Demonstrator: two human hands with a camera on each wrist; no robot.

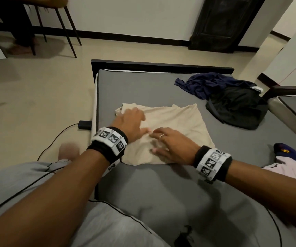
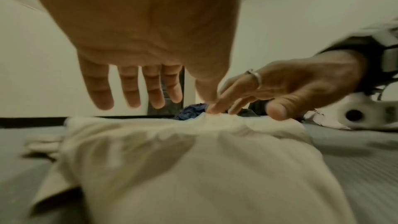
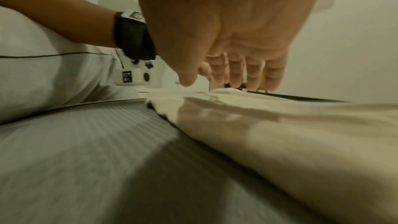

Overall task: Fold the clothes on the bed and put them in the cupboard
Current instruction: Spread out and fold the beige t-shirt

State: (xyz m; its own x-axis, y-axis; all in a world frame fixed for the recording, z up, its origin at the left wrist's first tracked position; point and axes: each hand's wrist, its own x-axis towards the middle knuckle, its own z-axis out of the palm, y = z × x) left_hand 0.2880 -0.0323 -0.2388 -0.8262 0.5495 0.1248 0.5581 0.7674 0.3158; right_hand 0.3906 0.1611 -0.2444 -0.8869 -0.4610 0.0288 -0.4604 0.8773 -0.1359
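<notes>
A cream garment [image 1: 179,118] lies partly folded and flat on the grey bed [image 1: 143,82], near its left edge. My left hand [image 1: 134,122] rests over the garment's left part, fingers straight and spread. My right hand [image 1: 168,143], wearing a ring, lies flat on the near part with fingers stretched toward the left hand. In the left wrist view the left hand [image 2: 137,91] hovers just above the cream garment [image 2: 193,159], while the right hand [image 2: 290,88] touches a small ridge of cloth with its fingertips. The right wrist view shows the right hand [image 3: 237,67] open over the cream garment [image 3: 301,134].
A crumpled navy garment [image 1: 213,82] and a black garment [image 1: 238,107] lie at the far right of the bed. A pale garment with a navy part [image 1: 289,163] sits at the right edge. A cable and black adapter [image 1: 84,124] lie on the floor left of the bed. A dark carved wooden piece [image 1: 220,24] stands against the far wall.
</notes>
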